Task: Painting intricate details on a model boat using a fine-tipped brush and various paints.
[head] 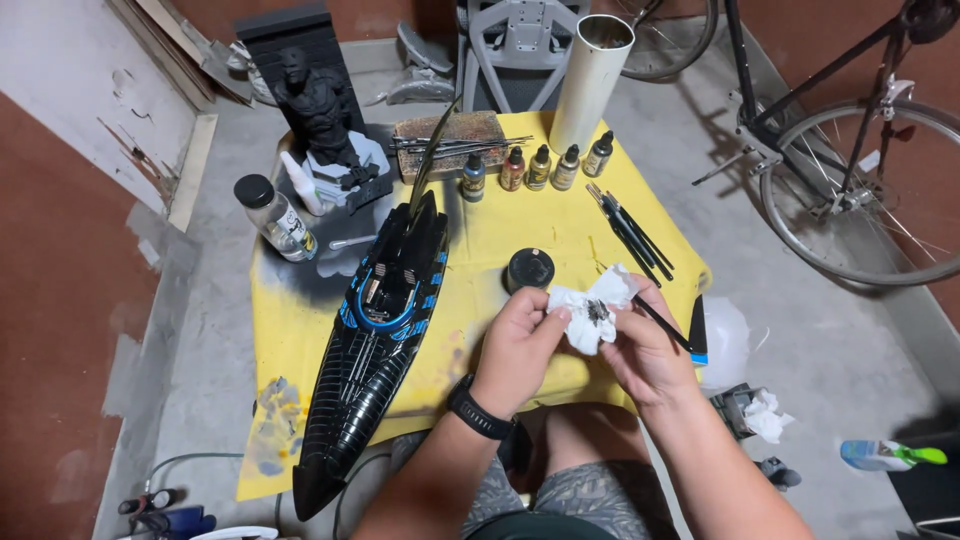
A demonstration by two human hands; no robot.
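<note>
1. Crumpled white tissue: held between both hands just above the near edge of the yellow-covered tabletop; a dark smudge marks its centre.
2. Left hand: fingers clenched on the tissue's left side, thumb pressing its top; a black wristwatch sits on the wrist; forearm rises from the lower frame.
3. Right hand: grasps the tissue's right side and a thin black paintbrush whose handle points away to the right; the tip is hidden in the tissue.
4. Black round jar: on the tabletop, just beyond the tissue.
5. Long black model boat with blue trim: lying lengthwise left of the hands.
6. Four small paint bottles: in a row at the far side.
7. Spare brushes: lying beyond the right hand.
</note>
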